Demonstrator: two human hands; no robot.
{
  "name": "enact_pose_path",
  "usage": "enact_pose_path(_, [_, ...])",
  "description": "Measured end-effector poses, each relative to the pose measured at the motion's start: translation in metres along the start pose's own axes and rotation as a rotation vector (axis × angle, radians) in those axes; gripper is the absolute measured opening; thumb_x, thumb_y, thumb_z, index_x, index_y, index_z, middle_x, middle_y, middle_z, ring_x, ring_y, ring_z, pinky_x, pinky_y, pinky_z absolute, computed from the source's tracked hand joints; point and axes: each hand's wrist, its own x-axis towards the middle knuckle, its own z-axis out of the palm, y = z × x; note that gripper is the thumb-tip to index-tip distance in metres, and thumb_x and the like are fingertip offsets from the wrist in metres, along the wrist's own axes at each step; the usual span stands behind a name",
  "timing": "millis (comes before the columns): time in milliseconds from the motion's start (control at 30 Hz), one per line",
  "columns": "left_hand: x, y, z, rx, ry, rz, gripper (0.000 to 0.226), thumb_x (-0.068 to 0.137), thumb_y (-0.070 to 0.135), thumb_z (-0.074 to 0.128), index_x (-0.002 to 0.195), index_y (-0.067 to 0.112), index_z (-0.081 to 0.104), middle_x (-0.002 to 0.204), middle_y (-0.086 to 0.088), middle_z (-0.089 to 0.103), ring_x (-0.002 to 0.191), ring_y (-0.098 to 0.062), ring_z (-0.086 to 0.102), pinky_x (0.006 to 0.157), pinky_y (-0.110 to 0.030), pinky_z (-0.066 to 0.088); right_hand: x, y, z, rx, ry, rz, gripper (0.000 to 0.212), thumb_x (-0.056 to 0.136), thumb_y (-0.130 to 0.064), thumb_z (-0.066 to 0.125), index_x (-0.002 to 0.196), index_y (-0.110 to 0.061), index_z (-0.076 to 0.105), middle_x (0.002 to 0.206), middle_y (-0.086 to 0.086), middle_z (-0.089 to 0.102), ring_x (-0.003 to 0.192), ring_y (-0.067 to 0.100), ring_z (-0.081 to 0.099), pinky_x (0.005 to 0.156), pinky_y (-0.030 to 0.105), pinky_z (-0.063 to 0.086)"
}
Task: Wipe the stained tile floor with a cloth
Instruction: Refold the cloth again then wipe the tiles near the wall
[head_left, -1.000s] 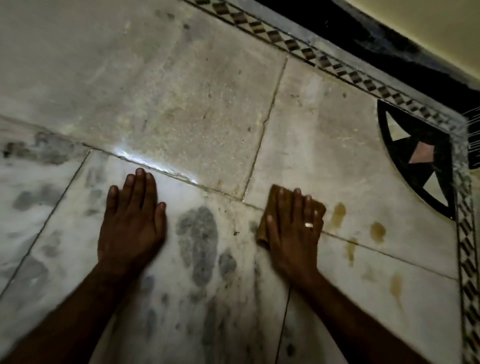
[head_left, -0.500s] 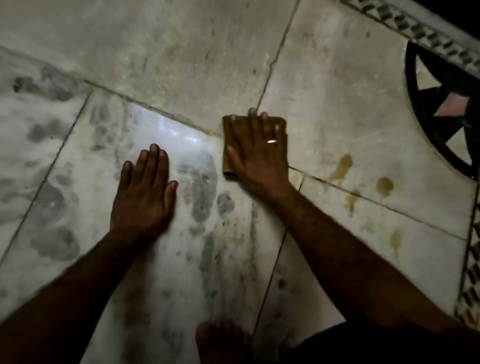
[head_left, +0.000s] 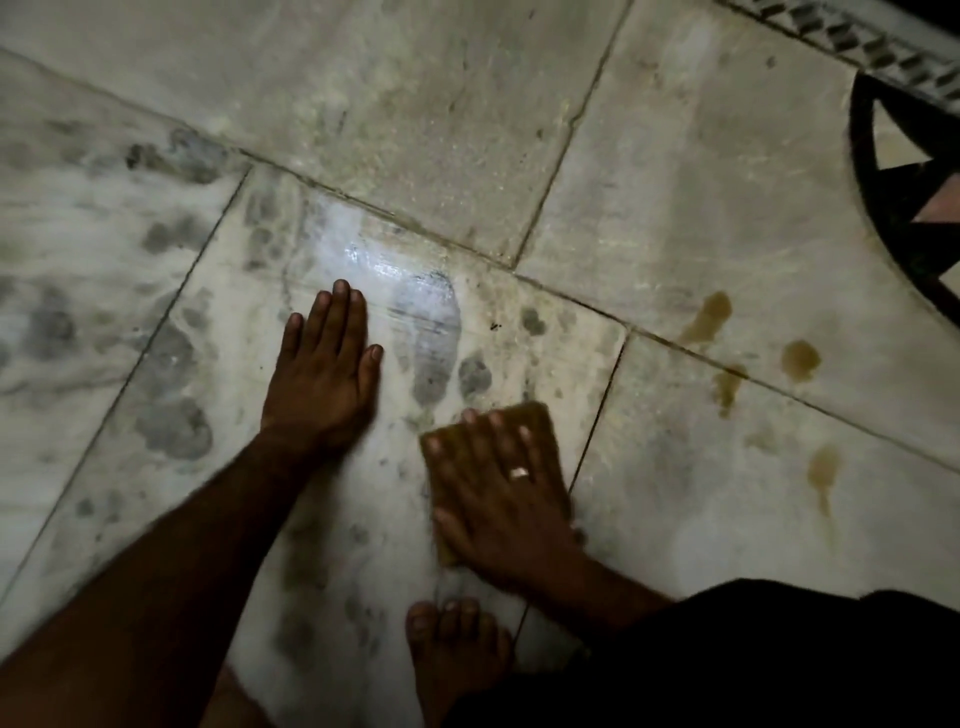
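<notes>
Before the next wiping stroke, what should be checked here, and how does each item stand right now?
1. Cloth flat under the right hand: ok.
2. Left hand braced flat on the floor, apart from the cloth: ok.
3. Brown stains reached: not ok; they lie to the right of the cloth, and it does not touch them.
4. Bare foot out of the cloth's way: ok; it sits nearer the person.
5. Cloth damp enough: cannot tell.

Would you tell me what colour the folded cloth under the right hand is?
The folded cloth is yellowish brown, seen best in the head view.
</notes>
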Motion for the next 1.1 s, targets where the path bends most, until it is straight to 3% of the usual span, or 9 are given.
enact_pose_path(100, [0.001, -0.002, -0.010, 0.000, -0.130, -0.009, 0.072, 0.100, 0.050, 0.011, 0.163, 0.016, -0.003, 0.171, -0.004, -0.010, 0.157, -0.018, -0.008, 0.126, -0.044, -0.002, 0.060, 0.017, -0.002, 0.001, 0.031, -0.029, 0.064, 0.104, -0.054, 0.038, 0.162, -0.031, 0.026, 0.170, 0.012, 0.024, 0.157, 0.035, 0.020, 0.127, 0.055, 0.013])
enact_pose_path(267, [0.001, 0.002, -0.025, 0.019, -0.256, -0.046, 0.071, 0.105, 0.052, 0.011, 0.161, 0.015, -0.010, 0.169, -0.003, -0.019, 0.157, -0.021, -0.012, 0.126, -0.043, -0.002, 0.106, 0.106, -0.017, -0.043, 0.064, 0.217, 0.063, 0.106, -0.055, 0.033, 0.162, -0.028, 0.026, 0.169, 0.012, 0.027, 0.156, 0.036, 0.023, 0.125, 0.057, 0.015])
enact_pose_path(400, [-0.003, 0.020, -0.012, -0.018, -0.122, -0.106, 0.079, 0.098, 0.055, 0.010, 0.162, 0.009, -0.002, 0.171, -0.011, -0.009, 0.158, -0.028, -0.005, 0.127, -0.048, 0.004, 0.064, 0.145, -0.020, -0.019, 0.078, 0.447, 0.065, 0.105, -0.055, 0.031, 0.164, -0.031, 0.016, 0.172, 0.010, 0.017, 0.158, 0.033, 0.015, 0.127, 0.057, 0.011])
enact_pose_path(467, [-0.010, 0.040, -0.001, -0.034, -0.078, -0.045, 0.080, 0.099, 0.054, 0.012, 0.161, 0.006, 0.003, 0.170, -0.014, -0.003, 0.158, -0.030, 0.001, 0.126, -0.050, 0.006, 0.028, 0.150, -0.019, -0.026, 0.084, 0.565, 0.064, 0.106, -0.053, 0.029, 0.164, -0.032, 0.013, 0.172, 0.011, 0.017, 0.158, 0.033, 0.015, 0.127, 0.056, 0.012])
enact_pose_path(667, [-0.024, 0.070, 0.024, 0.018, 0.025, 0.096, 0.072, 0.103, 0.046, 0.019, 0.161, 0.003, 0.011, 0.170, -0.013, 0.004, 0.158, -0.026, 0.005, 0.127, -0.045, 0.005, -0.070, 0.104, -0.005, -0.047, 0.070, 0.769, 0.063, 0.109, -0.048, 0.024, 0.163, -0.017, 0.022, 0.169, 0.019, 0.021, 0.156, 0.039, 0.022, 0.122, 0.060, 0.025])
enact_pose_path(800, [-0.016, 0.077, 0.028, 0.039, 0.072, 0.164, 0.070, 0.104, 0.042, 0.025, 0.159, 0.001, 0.019, 0.169, -0.017, 0.013, 0.157, -0.029, 0.013, 0.127, -0.042, 0.002, -0.081, 0.059, 0.001, -0.078, 0.023, 0.669, 0.065, 0.105, -0.046, 0.031, 0.161, -0.014, 0.028, 0.167, 0.023, 0.025, 0.153, 0.044, 0.025, 0.121, 0.061, 0.026])
enact_pose_path(967, [0.036, 0.121, 0.029, 0.084, 0.085, 0.453, 0.068, 0.104, 0.044, 0.030, 0.157, 0.001, 0.029, 0.165, -0.020, 0.025, 0.153, -0.032, 0.026, 0.125, -0.044, 0.012, -0.031, 0.070, -0.008, -0.040, 0.051, 0.372, 0.069, 0.102, -0.050, 0.039, 0.164, -0.024, 0.022, 0.170, 0.016, 0.019, 0.157, 0.038, 0.016, 0.124, 0.058, 0.021])
enact_pose_path(1100, [0.088, 0.145, 0.027, 0.088, 0.116, 0.497, 0.062, 0.105, 0.039, 0.030, 0.155, 0.003, 0.036, 0.163, -0.019, 0.034, 0.149, -0.033, 0.036, 0.122, -0.045, 0.018, 0.038, 0.110, -0.017, -0.084, 0.080, 0.422, 0.067, 0.102, -0.051, 0.036, 0.163, -0.026, 0.024, 0.170, 0.013, 0.021, 0.158, 0.033, 0.016, 0.127, 0.052, 0.012])
